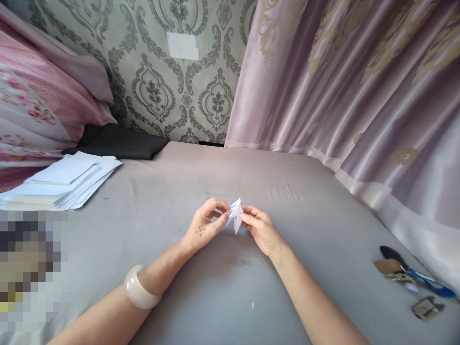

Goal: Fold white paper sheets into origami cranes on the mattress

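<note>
Between my two hands is a small piece of folded white paper (236, 213) with pointed corners, held a little above the grey sheet. My left hand (206, 223) pinches its left side between thumb and fingertips. On the opposite side, the thumb and fingers of my right hand (261, 229) are closed on its right edge. One point of the paper sticks up and another hangs down between the hands. A pale bangle (141, 288) circles my left forearm.
A stack of white paper (61, 184) lies at the left, in front of a folded black cloth (118, 141). Keys with a brown tag (388, 266) and a blue-handled item (433, 282) lie at the right. Pink curtains (305, 86) border the grey sheet (215, 297).
</note>
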Demonstrator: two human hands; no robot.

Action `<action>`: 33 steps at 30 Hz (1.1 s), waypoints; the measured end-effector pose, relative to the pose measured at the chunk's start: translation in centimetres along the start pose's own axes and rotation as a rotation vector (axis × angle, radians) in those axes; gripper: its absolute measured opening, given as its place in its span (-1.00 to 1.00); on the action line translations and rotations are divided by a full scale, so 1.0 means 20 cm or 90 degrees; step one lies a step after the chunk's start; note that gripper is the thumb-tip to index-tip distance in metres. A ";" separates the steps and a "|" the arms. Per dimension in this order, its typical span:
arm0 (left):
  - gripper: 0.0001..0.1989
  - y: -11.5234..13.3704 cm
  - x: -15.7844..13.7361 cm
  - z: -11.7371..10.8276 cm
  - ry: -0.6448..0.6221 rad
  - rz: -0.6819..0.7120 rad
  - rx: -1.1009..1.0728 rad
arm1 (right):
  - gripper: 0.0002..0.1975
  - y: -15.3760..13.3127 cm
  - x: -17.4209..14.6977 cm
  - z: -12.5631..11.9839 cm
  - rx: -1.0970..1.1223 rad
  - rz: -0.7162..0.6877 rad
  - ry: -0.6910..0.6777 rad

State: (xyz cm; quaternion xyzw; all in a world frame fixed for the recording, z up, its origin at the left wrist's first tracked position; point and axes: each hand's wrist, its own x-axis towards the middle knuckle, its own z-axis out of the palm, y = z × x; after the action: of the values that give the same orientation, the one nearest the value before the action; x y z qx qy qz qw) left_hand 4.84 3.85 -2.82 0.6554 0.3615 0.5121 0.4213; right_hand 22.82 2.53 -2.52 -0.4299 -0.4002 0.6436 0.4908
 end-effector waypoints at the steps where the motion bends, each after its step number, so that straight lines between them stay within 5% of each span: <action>1: -0.92 -0.01 0.00 0.00 0.001 -0.002 -0.017 | -0.81 0.00 0.00 0.00 -0.014 -0.009 -0.001; 8: -0.73 -0.01 0.02 0.02 -0.013 -0.174 -0.244 | -0.84 -0.01 -0.02 0.03 -0.169 -0.094 0.018; 14: -0.73 0.04 0.01 0.03 -0.054 -0.275 -0.228 | -0.81 0.01 -0.03 0.07 -0.330 -0.193 0.102; 18: -0.73 0.07 0.01 0.05 -0.024 -0.271 -0.218 | -0.80 -0.01 -0.05 0.10 -0.345 -0.204 0.137; 23: -0.76 0.04 0.00 0.05 0.021 -0.246 -0.182 | -0.80 -0.06 -0.10 0.12 -0.307 -0.186 0.016; 33: -0.87 0.07 0.00 0.03 -0.051 -0.143 -0.191 | -0.75 -0.05 -0.06 0.07 -0.213 -0.129 0.036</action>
State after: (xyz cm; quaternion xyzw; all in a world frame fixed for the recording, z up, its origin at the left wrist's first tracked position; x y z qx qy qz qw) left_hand 5.44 3.22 -1.55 0.5606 0.3352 0.4834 0.5828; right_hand 21.92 1.42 -1.00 -0.4807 -0.5289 0.5033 0.4857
